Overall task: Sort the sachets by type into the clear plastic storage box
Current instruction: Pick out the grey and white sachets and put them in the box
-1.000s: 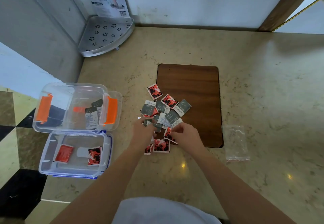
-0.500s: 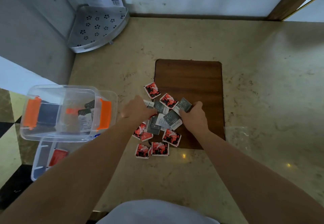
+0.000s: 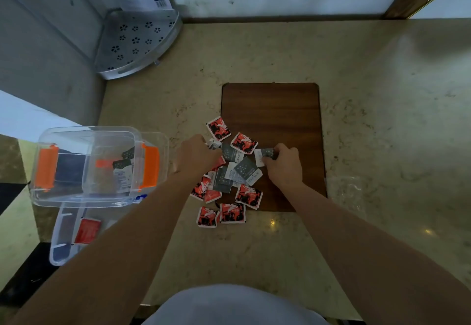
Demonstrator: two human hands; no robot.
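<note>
Both hands are on the pile of sachets [image 3: 230, 172], which lies at the near left corner of the board [image 3: 271, 110] and spills off it onto the counter [image 3: 382, 95]. The right hand [image 3: 284, 165] is at the right side of the pile, over the board, with fingers curled. It pinches a grey sachet [image 3: 265, 155] between thumb and fingers, and this sachet looks a little lifted at its right end. The left hand [image 3: 196, 155] is at the left side of the pile, just off the left edge of the board. Its fingers are curled around a small white and grey sachet [image 3: 213, 144], but most of this sachet is hidden, so I cannot tell its type for sure.

Red sachets [image 3: 230, 212] lie at the near edge of the pile, and two more are at its far edge. Grey ones sit in the middle, overlapping each other.

The box [image 3: 86, 166] stands well to the left of the board, at the edge of the counter. It has orange latches, and a few grey sachets are inside. A second clear tray [image 3: 66, 233] is just near of the box and partly under it; it holds a red sachet [image 3: 88, 230]. A clear bag [image 3: 346, 192] lies to the right of the board, close to its near right corner. A metal shelf [image 3: 135, 44] stands far left of the board, in the corner by the wall.
</note>
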